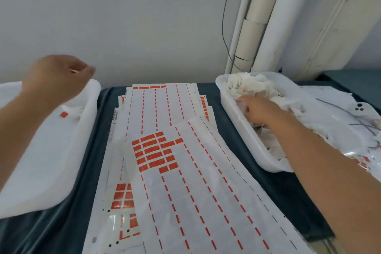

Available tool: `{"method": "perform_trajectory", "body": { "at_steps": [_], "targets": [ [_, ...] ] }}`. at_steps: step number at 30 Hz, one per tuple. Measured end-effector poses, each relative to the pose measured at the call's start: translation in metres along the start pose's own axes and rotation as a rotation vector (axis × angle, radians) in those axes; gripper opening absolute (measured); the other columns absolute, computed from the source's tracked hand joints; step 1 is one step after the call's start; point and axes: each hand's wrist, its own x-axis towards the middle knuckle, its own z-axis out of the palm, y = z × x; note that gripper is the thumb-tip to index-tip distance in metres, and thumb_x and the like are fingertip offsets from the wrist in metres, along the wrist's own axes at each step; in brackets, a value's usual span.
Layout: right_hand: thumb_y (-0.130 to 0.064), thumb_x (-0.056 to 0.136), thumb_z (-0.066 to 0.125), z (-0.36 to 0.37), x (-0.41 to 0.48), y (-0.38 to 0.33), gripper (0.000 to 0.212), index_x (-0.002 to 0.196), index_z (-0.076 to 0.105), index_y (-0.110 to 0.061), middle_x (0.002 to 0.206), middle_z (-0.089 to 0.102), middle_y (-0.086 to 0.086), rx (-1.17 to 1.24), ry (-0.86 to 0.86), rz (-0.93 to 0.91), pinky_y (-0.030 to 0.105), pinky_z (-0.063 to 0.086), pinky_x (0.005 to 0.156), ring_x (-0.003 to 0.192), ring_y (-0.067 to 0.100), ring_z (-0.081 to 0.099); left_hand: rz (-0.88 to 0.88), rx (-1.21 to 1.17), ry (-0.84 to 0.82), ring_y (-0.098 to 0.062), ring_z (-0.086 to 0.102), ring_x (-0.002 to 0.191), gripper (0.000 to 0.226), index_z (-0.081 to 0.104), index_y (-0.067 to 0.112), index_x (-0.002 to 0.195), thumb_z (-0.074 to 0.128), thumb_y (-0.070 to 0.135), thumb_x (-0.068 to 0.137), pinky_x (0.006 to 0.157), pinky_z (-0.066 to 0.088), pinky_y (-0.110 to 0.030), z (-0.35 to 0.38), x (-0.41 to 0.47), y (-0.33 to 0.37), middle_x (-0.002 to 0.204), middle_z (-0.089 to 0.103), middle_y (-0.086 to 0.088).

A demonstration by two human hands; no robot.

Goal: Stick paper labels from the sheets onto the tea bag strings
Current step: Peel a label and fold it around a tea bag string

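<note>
At 3 o'clock, right hand (259, 109) inside the right tray (233, 123), forearm coming in from 5 o'clock. Fingers stretched toward 10 o'clock and lying on the pile of tea bags (253, 86); relaxed, not seen to curl round any bag.

At 9 o'clock, left hand (57, 80) raised above the far end of the left tray (90, 113), back turned to the camera, fingers bent and blurred. Cannot tell whether it pinches something or holds nothing.

Below this hand, in the left tray, one labelled tea bag (75, 112) with a small red label (64, 114) just beside it.

From 12 to 6 o'clock, between the two trays, label sheets (195, 202) lying one over another on the dark blue cloth (237, 150) that covers the counter. Mostly bare, with rows of red dashes; a block of red labels (154, 153) near the centre, a second block at 7 o'clock on a lower sheet.

At 3 o'clock, beyond the right tray, a white phone (363, 109) among loose papers. At 1 o'clock, white pipes (268, 16) on the wall.
</note>
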Motion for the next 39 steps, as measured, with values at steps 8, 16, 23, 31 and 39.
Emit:
{"method": "perform_trajectory", "body": {
  "at_steps": [8,16,23,31,39],
  "targets": [
    [-0.032,0.095,0.069,0.011,0.0,0.02,0.017,0.094,0.075,-0.017,0.103,0.07,0.004,-0.033,0.335,-0.013,0.04,0.055,0.079,0.089,0.025,0.062,0.142,-0.357,-0.208,0.004,0.067,0.059,0.03,0.071,0.038,0.08,0.059,0.064,0.089,0.04,0.04,-0.008,0.001,-0.179,0.079,0.072,0.071,0.031],
    [-0.046,0.098,0.065,-0.035,-0.1,0.007,0.016,0.1,0.067,-0.03,0.088,0.07,-0.015,0.256,0.56,-0.204,0.029,0.05,0.07,0.08,0.007,0.063,0.114,-0.565,-0.378,0.013,0.066,0.095,0.027,0.069,0.053,0.096,0.054,0.069,0.08,0.07,0.059,-0.012,0.063,-0.255,0.117,0.1,0.066,0.043],
    [-0.047,0.093,0.07,-0.047,-0.189,-0.061,0.01,0.088,0.067,-0.038,0.074,0.063,-0.017,0.417,0.126,-0.501,0.012,0.042,0.06,0.066,0.003,0.058,0.205,-0.618,-0.516,0.008,0.051,0.125,0.081,0.038,0.061,0.145,0.069,0.08,0.072,0.098,0.047,-0.019,0.082,-0.259,0.171,0.148,0.049,0.034],
    [-0.061,0.091,0.062,0.004,-0.222,-0.086,0.024,0.109,0.07,-0.046,0.095,0.074,-0.012,0.994,0.182,-0.331,0.02,0.057,0.075,0.091,0.006,0.072,-0.12,-0.631,-0.599,-0.014,0.071,0.085,0.041,0.063,0.036,0.109,0.08,0.06,0.082,0.063,0.051,-0.023,0.083,-0.249,0.154,0.095,0.072,0.013],
    [-0.042,0.103,0.059,0.04,-0.237,-0.103,0.025,0.084,0.074,-0.038,0.076,0.073,-0.006,1.087,0.185,-0.224,0.018,0.056,0.065,0.068,0.012,0.069,-0.154,-0.813,-0.569,-0.019,0.07,0.092,0.034,0.071,0.034,0.119,0.07,0.055,0.093,0.07,0.052,-0.025,0.077,-0.259,0.135,0.095,0.074,0.008]
  ]
}}
